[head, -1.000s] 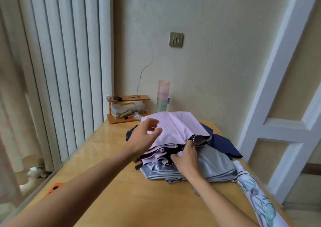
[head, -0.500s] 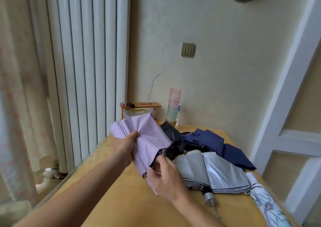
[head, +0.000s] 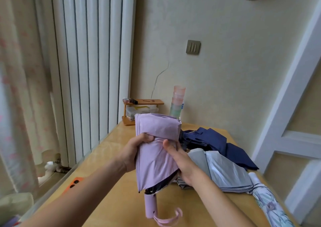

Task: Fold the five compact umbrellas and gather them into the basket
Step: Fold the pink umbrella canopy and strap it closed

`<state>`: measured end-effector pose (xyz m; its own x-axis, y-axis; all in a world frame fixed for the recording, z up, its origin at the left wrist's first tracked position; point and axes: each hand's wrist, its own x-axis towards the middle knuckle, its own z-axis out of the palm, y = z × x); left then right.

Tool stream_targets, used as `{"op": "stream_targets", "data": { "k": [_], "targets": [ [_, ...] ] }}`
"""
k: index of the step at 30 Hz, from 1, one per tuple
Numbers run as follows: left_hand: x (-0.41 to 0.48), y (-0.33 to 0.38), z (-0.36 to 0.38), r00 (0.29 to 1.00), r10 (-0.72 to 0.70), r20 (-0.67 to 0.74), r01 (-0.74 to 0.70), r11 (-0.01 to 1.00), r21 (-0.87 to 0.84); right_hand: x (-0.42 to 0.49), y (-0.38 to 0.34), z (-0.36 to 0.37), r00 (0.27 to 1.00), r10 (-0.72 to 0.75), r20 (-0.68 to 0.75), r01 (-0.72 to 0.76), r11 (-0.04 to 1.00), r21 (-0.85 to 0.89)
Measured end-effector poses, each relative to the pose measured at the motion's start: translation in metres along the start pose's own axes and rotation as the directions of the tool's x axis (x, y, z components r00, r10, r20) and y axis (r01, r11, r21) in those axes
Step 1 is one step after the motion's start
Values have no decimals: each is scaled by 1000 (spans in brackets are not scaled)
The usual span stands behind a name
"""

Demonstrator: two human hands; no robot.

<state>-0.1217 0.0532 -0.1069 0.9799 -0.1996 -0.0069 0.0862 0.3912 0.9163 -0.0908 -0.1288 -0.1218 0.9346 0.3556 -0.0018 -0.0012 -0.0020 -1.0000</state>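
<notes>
A lilac compact umbrella point(head: 155, 159) is held up above the wooden table point(head: 111, 197), its handle and wrist strap pointing toward me. My left hand point(head: 134, 153) grips its canopy from the left. My right hand point(head: 180, 164) wraps the canopy from the right, thumb across the fabric. Behind them on the table lie a silver-grey umbrella point(head: 220, 169), a navy blue umbrella point(head: 217, 142) and, at the right edge, a white patterned umbrella point(head: 267, 204) rolled shut. No basket is in view.
A small wooden shelf point(head: 142, 111) with a clear box and a stack of pastel cups point(head: 178, 103) stand at the table's far end by the wall. An orange object point(head: 73, 184) lies at the left edge. A white radiator point(head: 90, 70) flanks the left.
Both hands have lifted the lilac umbrella off the pile and gathered its loose canopy round the shaft. Its handle and strap now hang toward me.
</notes>
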Motion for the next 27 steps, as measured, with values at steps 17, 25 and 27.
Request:
{"op": "stream_targets", "data": {
  "k": [17,25,27],
  "targets": [
    [6,-29,-89,953,256,-159,-178,904,389,54,-18,3,977,-183,112,212,752,-623],
    [14,-32,-120,971,205,-127,-182,969,169,94,-9,23,941,-21,338,243,737,-631],
    [14,-29,-124,975,193,-108,-175,972,159,97,11,20,945,102,312,93,829,-551]
  ]
}}
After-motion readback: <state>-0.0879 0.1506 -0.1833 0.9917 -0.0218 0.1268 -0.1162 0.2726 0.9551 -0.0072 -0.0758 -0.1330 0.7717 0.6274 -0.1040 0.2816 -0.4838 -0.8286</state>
